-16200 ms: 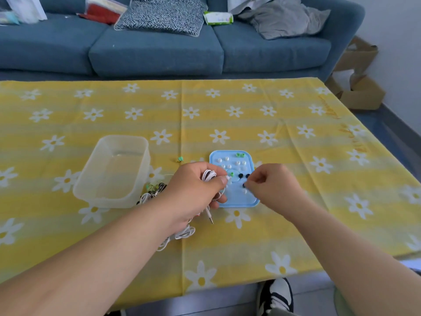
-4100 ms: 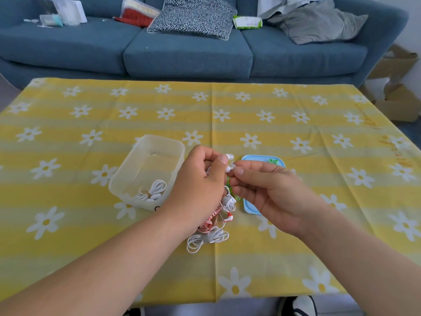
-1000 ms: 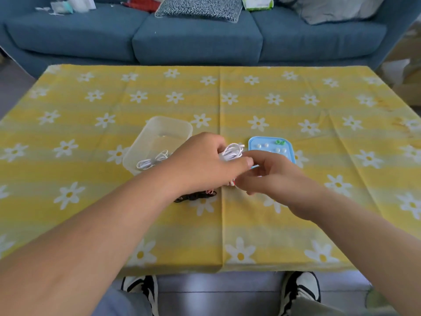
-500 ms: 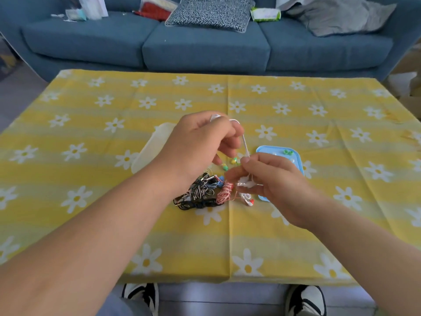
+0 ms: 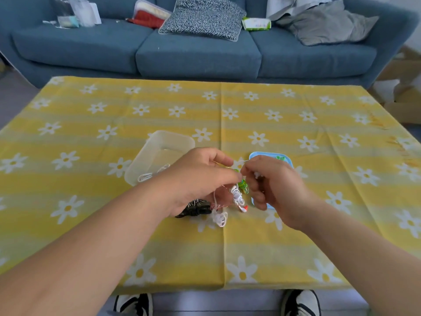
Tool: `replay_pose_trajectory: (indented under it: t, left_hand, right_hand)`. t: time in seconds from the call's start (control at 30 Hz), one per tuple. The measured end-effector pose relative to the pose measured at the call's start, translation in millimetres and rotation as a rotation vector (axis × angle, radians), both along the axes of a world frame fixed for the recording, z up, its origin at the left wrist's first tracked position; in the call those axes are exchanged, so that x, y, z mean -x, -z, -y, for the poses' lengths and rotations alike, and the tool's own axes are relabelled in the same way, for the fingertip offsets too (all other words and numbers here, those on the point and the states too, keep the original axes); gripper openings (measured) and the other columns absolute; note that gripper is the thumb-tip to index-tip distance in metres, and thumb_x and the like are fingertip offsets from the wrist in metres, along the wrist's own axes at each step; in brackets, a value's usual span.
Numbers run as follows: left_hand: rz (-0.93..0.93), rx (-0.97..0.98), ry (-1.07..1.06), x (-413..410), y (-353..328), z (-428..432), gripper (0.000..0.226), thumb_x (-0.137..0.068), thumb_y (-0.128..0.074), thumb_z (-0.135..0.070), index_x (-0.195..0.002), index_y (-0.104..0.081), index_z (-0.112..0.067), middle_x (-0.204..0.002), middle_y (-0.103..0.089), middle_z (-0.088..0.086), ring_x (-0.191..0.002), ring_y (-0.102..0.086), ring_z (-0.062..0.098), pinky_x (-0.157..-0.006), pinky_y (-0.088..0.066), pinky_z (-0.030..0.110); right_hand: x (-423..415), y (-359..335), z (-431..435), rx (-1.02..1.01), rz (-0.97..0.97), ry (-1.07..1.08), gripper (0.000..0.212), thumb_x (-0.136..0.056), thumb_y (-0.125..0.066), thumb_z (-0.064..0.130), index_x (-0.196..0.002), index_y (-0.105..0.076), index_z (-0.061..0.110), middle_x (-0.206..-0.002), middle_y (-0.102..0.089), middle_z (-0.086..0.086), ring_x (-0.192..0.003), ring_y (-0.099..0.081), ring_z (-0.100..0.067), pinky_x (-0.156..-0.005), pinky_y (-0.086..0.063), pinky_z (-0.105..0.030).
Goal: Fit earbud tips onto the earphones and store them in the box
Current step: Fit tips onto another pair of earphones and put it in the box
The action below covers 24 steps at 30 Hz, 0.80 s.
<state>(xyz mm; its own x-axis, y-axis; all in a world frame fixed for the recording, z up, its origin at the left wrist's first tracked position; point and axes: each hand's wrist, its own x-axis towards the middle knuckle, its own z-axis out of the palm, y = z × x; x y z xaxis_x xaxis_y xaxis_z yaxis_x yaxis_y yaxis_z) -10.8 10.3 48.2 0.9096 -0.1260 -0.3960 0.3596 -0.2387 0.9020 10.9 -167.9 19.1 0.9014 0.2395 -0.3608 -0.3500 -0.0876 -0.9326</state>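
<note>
My left hand [image 5: 200,176] and my right hand [image 5: 271,183] meet above the table's middle, each pinching part of a white earphone cable [image 5: 237,195] that dangles between them. Small green pieces [image 5: 242,184] show between the fingertips. Under the hands lies a heap of earphones, black ones [image 5: 196,207] and a white coil [image 5: 219,218]. The clear plastic box [image 5: 159,151] stands to the left with a white earphone coil [image 5: 150,175] inside. The blue tray of ear tips [image 5: 284,159] is partly hidden behind my right hand.
The table wears a yellow daisy cloth [image 5: 227,110]. A blue sofa [image 5: 198,53] with cushions and clutter stands behind it. Cardboard boxes [image 5: 403,94] sit at the far right. My shoes [image 5: 300,302] show below the table's near edge.
Both hands have come lower and closer to the table. My left hand has dropped from its raised position, and the white cable now hangs between both hands over the heap.
</note>
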Motion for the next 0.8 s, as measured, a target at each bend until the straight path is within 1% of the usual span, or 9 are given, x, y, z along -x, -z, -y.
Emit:
replay_pose_trajectory:
  t: [0.07, 0.13, 0.27, 0.37, 0.43, 0.53, 0.63, 0.73, 0.8]
  left_hand:
    - [0.005, 0.022, 0.012, -2, 4, 7, 0.038, -0.078, -0.082, -0.020, -0.113, -0.068, -0.015, -0.087, -0.074, 0.014, -0.067, -0.072, 0.028, -0.077, -0.059, 0.062]
    - [0.056, -0.009, 0.032, -5, 9, 15, 0.033, -0.080, -0.079, -0.020, -0.112, -0.070, -0.019, -0.087, -0.073, 0.012, -0.059, -0.069, 0.022, -0.060, -0.059, 0.048]
    - [0.191, -0.149, 0.090, -7, 15, 29, 0.032, -0.089, -0.065, -0.014, -0.116, -0.071, -0.031, -0.089, -0.071, 0.007, -0.053, -0.064, 0.013, -0.053, -0.050, 0.027]
    - [0.311, -0.244, 0.181, -7, 18, 38, 0.030, -0.095, -0.061, -0.010, -0.109, -0.077, -0.031, -0.092, -0.070, 0.014, -0.046, -0.052, 0.004, -0.047, -0.046, 0.014]
    - [0.355, -0.283, 0.209, -10, 21, 42, 0.027, -0.097, -0.061, -0.013, -0.104, -0.078, -0.034, -0.088, -0.067, 0.019, -0.047, -0.046, 0.005, -0.046, -0.043, 0.014]
    - [0.371, -0.318, 0.211, -16, 25, 48, 0.023, -0.098, -0.063, -0.021, -0.106, -0.076, -0.039, -0.087, -0.067, 0.018, -0.049, -0.046, 0.007, -0.046, -0.041, 0.016]
    - [0.346, -0.268, 0.217, -16, 26, 55, 0.015, -0.100, -0.064, -0.025, -0.101, -0.077, -0.032, -0.088, -0.067, 0.018, -0.053, -0.052, 0.006, -0.045, -0.043, 0.009]
    - [0.344, -0.272, 0.161, -17, 30, 54, 0.014, -0.099, -0.064, -0.026, -0.092, -0.076, -0.029, -0.089, -0.072, 0.016, -0.064, -0.063, 0.017, -0.048, -0.048, 0.014]
    - [0.323, -0.288, 0.133, -17, 30, 54, 0.014, -0.098, -0.064, -0.019, -0.096, -0.075, -0.027, -0.088, -0.073, 0.011, -0.058, -0.064, 0.010, -0.047, -0.048, 0.015]
  right_hand:
    - [1, 0, 1, 0.066, 0.030, -0.026, 0.018, -0.096, -0.055, 0.017, -0.080, -0.059, 0.009, -0.062, -0.042, -0.008, -0.048, -0.034, -0.021, -0.047, -0.029, -0.031]
    - [3, 2, 3, 0.112, 0.022, -0.024, 0.012, -0.097, -0.053, 0.015, -0.087, -0.058, 0.010, -0.059, -0.044, -0.005, -0.046, -0.035, -0.021, -0.047, -0.030, -0.031]
    - [2, 6, 11, 0.162, -0.002, -0.003, 0.020, -0.095, -0.046, 0.010, -0.108, -0.061, 0.010, -0.062, -0.046, -0.006, -0.047, -0.040, -0.021, -0.046, -0.035, -0.031]
    - [1, 6, 20, 0.124, -0.047, -0.015, 0.024, -0.093, -0.044, 0.006, -0.108, -0.057, -0.009, -0.065, -0.047, -0.010, -0.048, -0.043, -0.023, -0.047, -0.039, -0.033]
    - [0, 6, 28, 0.054, -0.074, -0.007, 0.025, -0.093, -0.046, 0.003, -0.106, -0.056, -0.015, -0.069, -0.052, -0.013, -0.051, -0.048, -0.026, -0.050, -0.044, -0.035]
    - [-1, 6, 40, -0.075, -0.111, 0.022, 0.027, -0.093, -0.052, 0.002, -0.113, -0.060, -0.014, -0.083, -0.061, -0.020, -0.066, -0.059, -0.031, -0.057, -0.052, -0.037]
    - [-2, 6, 48, -0.199, -0.144, 0.014, 0.028, -0.093, -0.051, 0.000, -0.115, -0.063, -0.013, -0.091, -0.065, -0.022, -0.074, -0.061, -0.033, -0.067, -0.057, -0.038]
    - [-3, 8, 52, -0.299, -0.198, -0.009, 0.033, -0.094, -0.047, 0.002, -0.117, -0.066, -0.011, -0.095, -0.068, -0.019, -0.077, -0.066, -0.031, -0.084, -0.057, -0.042]
    - [-3, 8, 53, -0.295, -0.188, 0.015, 0.030, -0.097, -0.050, 0.004, -0.116, -0.069, -0.008, -0.100, -0.073, -0.021, -0.082, -0.070, -0.031, -0.087, -0.059, -0.040]
